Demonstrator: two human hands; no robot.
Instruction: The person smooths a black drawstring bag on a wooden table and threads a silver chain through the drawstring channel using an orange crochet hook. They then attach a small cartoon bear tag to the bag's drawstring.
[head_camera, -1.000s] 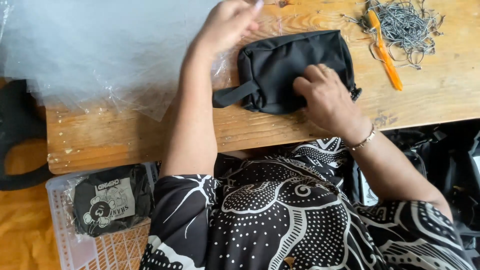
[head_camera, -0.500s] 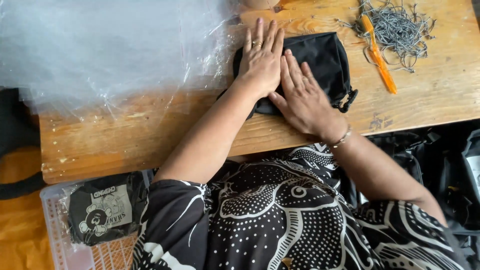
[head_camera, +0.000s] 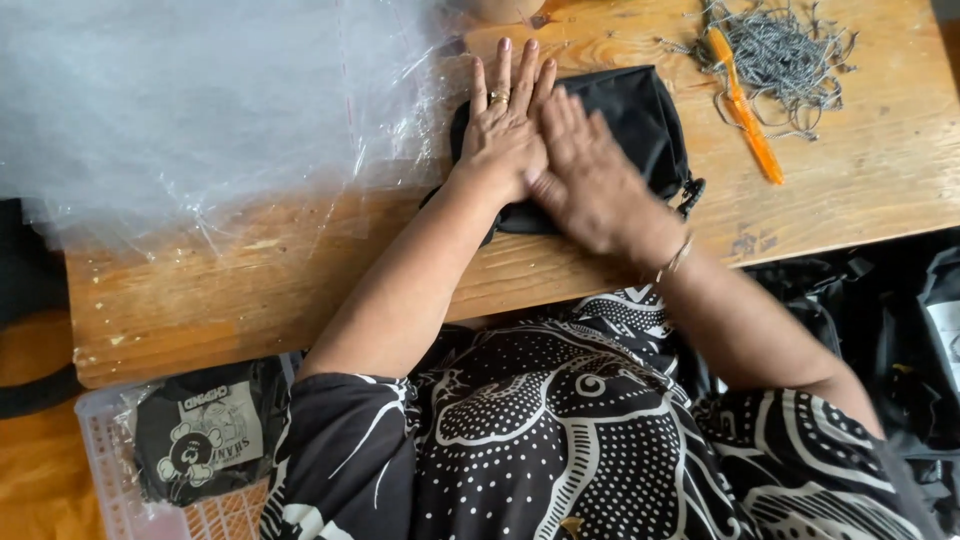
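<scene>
On the wooden tabletop (head_camera: 300, 290) | small black fabric zip pouch (head_camera: 640, 110) lies flat beside clear plastic sheeting (head_camera: 200, 110) | left hand (head_camera: 503, 135), right hand (head_camera: 585, 180): fingers spread flat, pressing, gripping nothing | press evenly outward for a smooth flattening.

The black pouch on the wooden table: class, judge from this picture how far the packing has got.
Done: one bagged pouch already lies in the white basket. In hand: the left hand and right hand press flat on the black pouch, which lies unwrapped. Left: it is not yet in any of the clear plastic bags beside it.
</scene>
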